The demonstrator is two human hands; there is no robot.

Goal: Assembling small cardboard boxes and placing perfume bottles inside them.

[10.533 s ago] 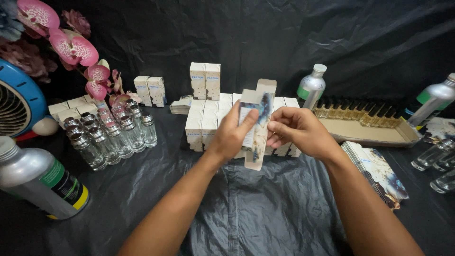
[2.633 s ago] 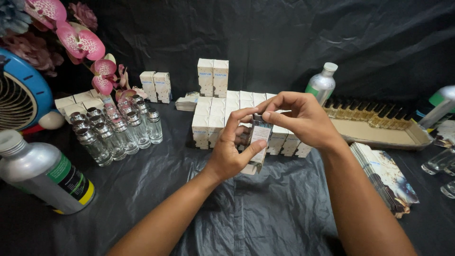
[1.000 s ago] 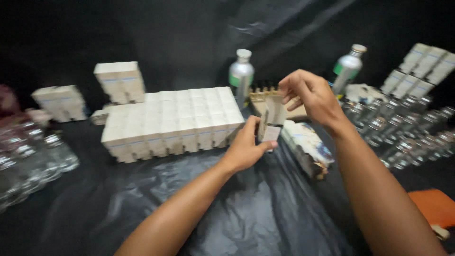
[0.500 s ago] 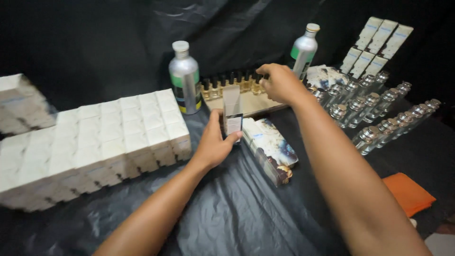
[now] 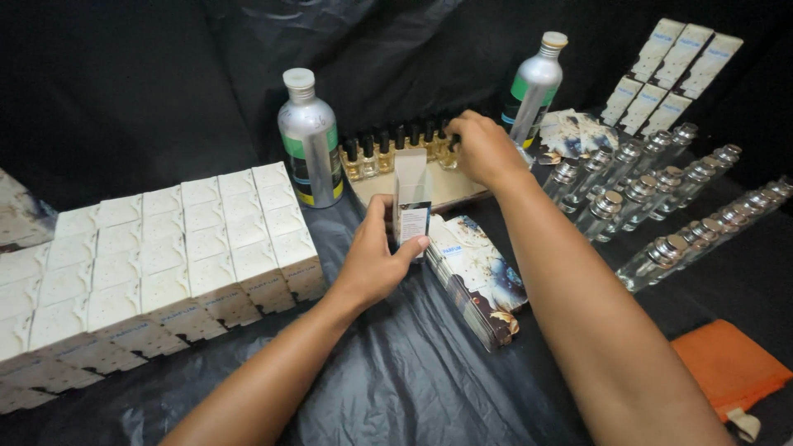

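The left hand (image 5: 376,264) grips 1 small open carton (image 5: 410,206) upright above the tabletop (image 5: 396,380). The right hand (image 5: 483,149) closes on a small amber bottle (image 5: 450,153) in the tray (image 5: 446,186). Best lifted straight up, the carton's mouth kept level.

Black plastic sheeting (image 5: 413,380) covers table, rises as backdrop (image 5: 124,83) (creased, glossy); dim surroundings.

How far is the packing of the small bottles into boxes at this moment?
Done: a block of closed white boxes stands in rows. In hand: the left hand holds an open box upright, while the right hand touches the small bottles in the tray. Left: those bottles and a stack of flat cartons.
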